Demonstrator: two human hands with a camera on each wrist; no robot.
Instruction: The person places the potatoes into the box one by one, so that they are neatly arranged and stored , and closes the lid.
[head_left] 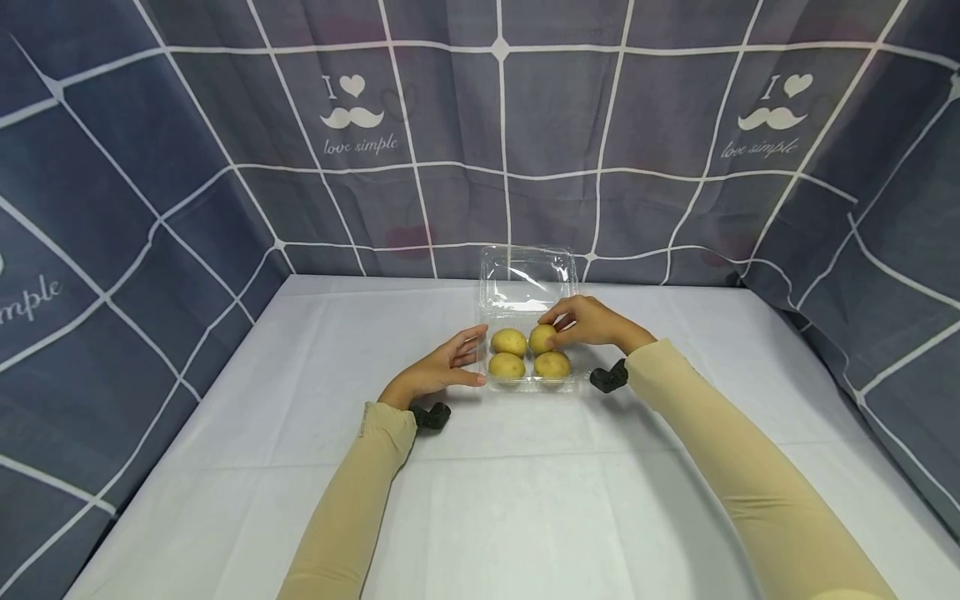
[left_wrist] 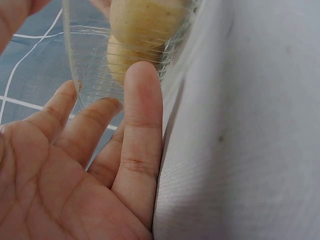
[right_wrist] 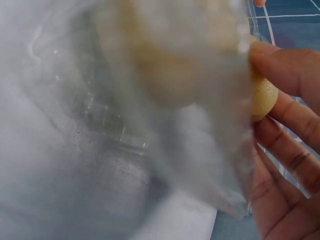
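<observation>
A clear plastic clamshell box (head_left: 486,385) stands on the table with its lid (head_left: 525,292) raised at the back. Yellow potatoes lie in it: one at back left (head_left: 508,342), one at front left (head_left: 506,367), one at front right (head_left: 552,365). At the back right, my right hand (head_left: 588,323) pinches another potato (head_left: 541,337) between thumb and fingers, inside the box. My left hand (head_left: 442,367) rests along the box's left side, fingers loosely extended. In the left wrist view its thumb (left_wrist: 142,100) lies against the ribbed wall. Blurred clear plastic covers much of the right wrist view.
A white cloth (head_left: 495,500) covers the table. Dark grid-patterned curtains (head_left: 450,108) rise at the back and both sides, close behind the raised lid. Black wrist devices sit at the left wrist (head_left: 431,417) and the right wrist (head_left: 609,377).
</observation>
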